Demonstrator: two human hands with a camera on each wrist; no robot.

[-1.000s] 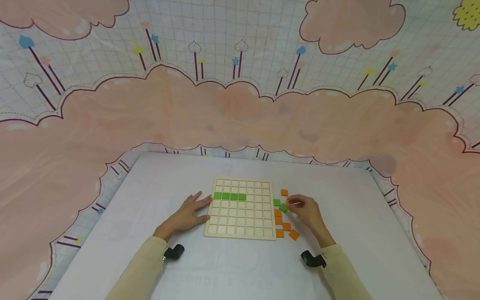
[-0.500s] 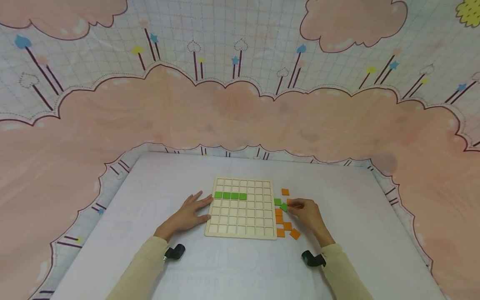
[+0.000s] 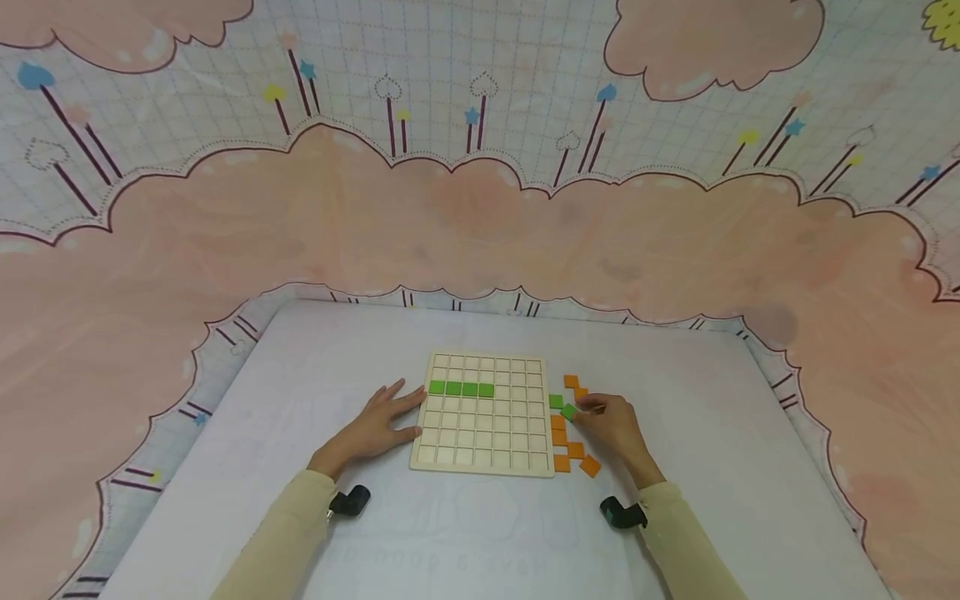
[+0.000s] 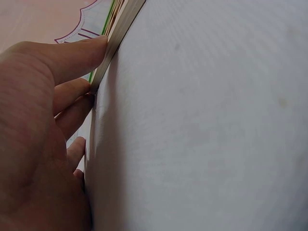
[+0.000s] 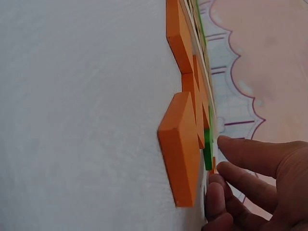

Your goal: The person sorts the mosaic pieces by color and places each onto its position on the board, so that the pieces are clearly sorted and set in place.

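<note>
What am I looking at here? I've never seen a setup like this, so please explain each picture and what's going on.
There's no machine here, just a person working bare-handed. The wide pictures come from a camera worn on the head, looking forward and down; the two close-ups come from a camera worn on each wrist. On the white table lies a pale gridded board with four green tiles in one row. Just beyond its right edge are two loose green tiles and several orange tiles. The left hand rests spread against the board's left edge. The right hand is at one of the loose green tiles, but I can't tell whether it is gripping it.
</note>
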